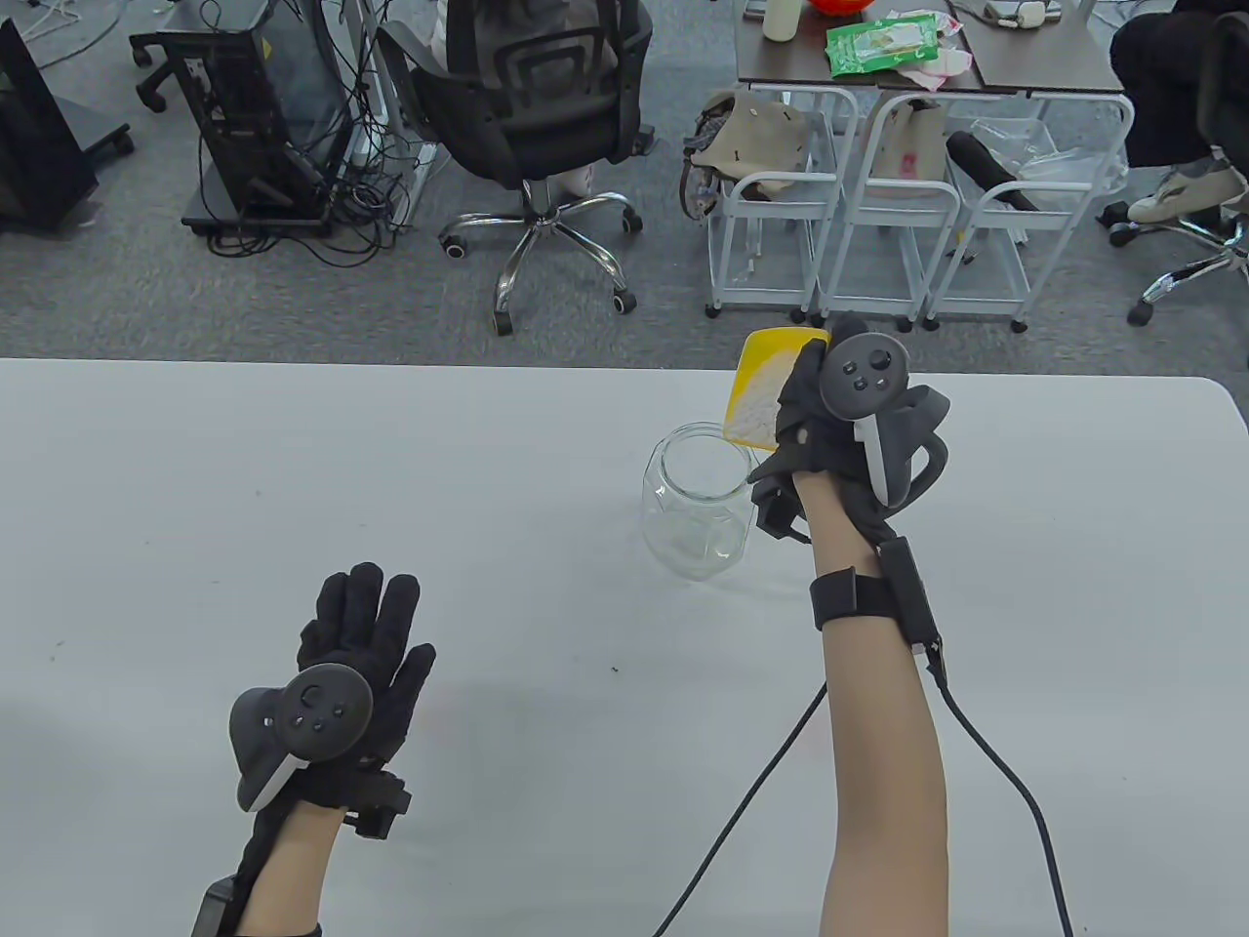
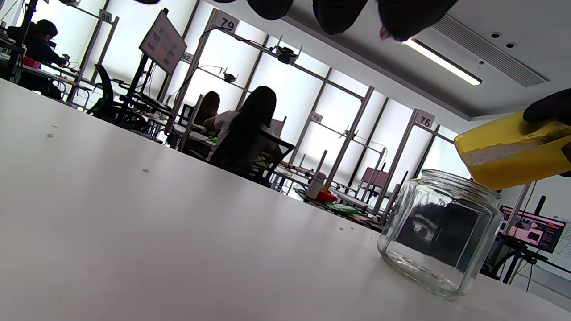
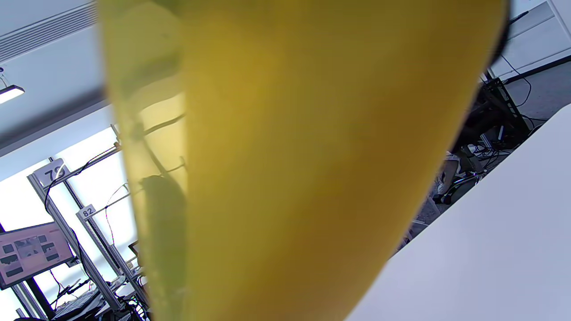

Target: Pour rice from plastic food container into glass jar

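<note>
Right of centre, our right hand (image 1: 859, 410) grips the tilted container (image 1: 766, 390) over the jar (image 1: 698, 498); rice (image 1: 751, 410) may overshoot the rim if tipped fast.

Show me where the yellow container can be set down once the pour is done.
Bare table lies left of the glass jar, between it and the left hand. More bare top lies right of the right hand. It is tight only at the jar, where the yellow container tilts above its mouth.
</note>
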### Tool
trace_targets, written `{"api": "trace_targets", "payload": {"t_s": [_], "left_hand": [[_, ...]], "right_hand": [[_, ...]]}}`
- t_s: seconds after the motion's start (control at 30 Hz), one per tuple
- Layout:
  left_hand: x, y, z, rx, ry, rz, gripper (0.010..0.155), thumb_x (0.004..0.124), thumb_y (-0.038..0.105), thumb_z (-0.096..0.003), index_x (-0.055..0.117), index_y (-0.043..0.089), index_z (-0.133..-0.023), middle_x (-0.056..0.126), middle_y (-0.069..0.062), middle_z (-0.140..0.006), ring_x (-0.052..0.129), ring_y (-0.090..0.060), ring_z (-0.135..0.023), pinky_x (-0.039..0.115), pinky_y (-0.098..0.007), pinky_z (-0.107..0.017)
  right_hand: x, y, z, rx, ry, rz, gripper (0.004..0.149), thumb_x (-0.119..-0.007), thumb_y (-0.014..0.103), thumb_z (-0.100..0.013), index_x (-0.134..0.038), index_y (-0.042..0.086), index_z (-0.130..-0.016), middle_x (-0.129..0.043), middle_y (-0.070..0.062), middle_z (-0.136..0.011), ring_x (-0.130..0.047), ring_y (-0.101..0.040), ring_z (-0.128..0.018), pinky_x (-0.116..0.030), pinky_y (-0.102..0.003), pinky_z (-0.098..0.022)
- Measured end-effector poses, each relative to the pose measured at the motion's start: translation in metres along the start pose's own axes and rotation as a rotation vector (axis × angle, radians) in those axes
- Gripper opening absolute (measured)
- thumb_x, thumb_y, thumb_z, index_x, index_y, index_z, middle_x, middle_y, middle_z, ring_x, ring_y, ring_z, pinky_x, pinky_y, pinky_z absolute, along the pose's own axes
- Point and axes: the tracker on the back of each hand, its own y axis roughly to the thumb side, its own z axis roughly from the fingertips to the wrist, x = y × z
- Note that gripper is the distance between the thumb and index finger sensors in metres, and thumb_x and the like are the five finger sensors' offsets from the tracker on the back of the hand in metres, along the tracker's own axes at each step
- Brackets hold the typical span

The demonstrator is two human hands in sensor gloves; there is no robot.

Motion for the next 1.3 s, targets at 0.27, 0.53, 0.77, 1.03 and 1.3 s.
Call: {"api": "trace_targets", "payload": {"t_s": [0.27,0.53,0.77,1.03,1.3], "left_hand": [[0.0002,0.0001,0.0002,-0.001,-0.002,0.003,0.066,0.055,0.051,-0.0554,0.043,0.031,-0.116,0.032,-0.013,-0.127,0.030,-0.044,-0.114,0.041,-0.067,-0.076],[-0.0001,0.0004,0.0003,0.001,-0.001,0.001,0.066,0.055,0.051,-0.0554,0.043,0.031,-0.116,0.032,-0.013,-0.127,0.030,-0.043,-0.114,0.041,-0.067,-0.076],[-0.0001,0.0005,0.0004,0.001,-0.002,0.001,0.066,0.055,0.051,-0.0554,0.043,0.031,-0.117,0.032,-0.013,-0.127,0.030,-0.043,-0.114,0.041,-0.067,-0.076],[-0.0003,0.0007,0.0006,0.002,0.000,0.000,0.066,0.055,0.051,-0.0554,0.043,0.030,-0.117,0.032,-0.013,-0.127,0.030,-0.043,-0.114,0.041,-0.067,-0.076],[-0.0004,0.0010,0.0007,0.004,0.000,0.000,0.066,0.055,0.051,-0.0554,0.043,0.031,-0.117,0.032,-0.013,-0.127,0.030,-0.043,-0.114,0.041,-0.067,-0.076]], "right_hand": [[-0.0005,0.0002,0.0009,-0.008,0.005,-0.005,0.054,-0.057,0.042,-0.064,-0.050,0.016,-0.112,-0.049,-0.033,-0.098,-0.087,-0.045,-0.060,-0.081,-0.051,-0.036],[-0.0001,0.0009,0.0015,-0.005,0.002,0.011,0.054,-0.057,0.042,-0.064,-0.050,0.016,-0.112,-0.049,-0.033,-0.098,-0.087,-0.045,-0.060,-0.081,-0.051,-0.036],[0.0007,0.0013,0.0012,-0.005,-0.003,0.021,0.055,-0.058,0.042,-0.064,-0.050,0.016,-0.111,-0.049,-0.033,-0.098,-0.087,-0.045,-0.060,-0.081,-0.051,-0.036],[0.0018,0.0032,0.0005,0.006,-0.009,0.033,0.055,-0.058,0.042,-0.064,-0.050,0.016,-0.111,-0.049,-0.033,-0.098,-0.087,-0.045,-0.060,-0.081,-0.051,-0.036],[0.0045,0.0083,0.0020,0.036,-0.023,0.063,0.055,-0.057,0.042,-0.064,-0.049,0.016,-0.112,-0.049,-0.033,-0.098,-0.087,-0.045,-0.060,-0.081,-0.051,-0.036]]}}
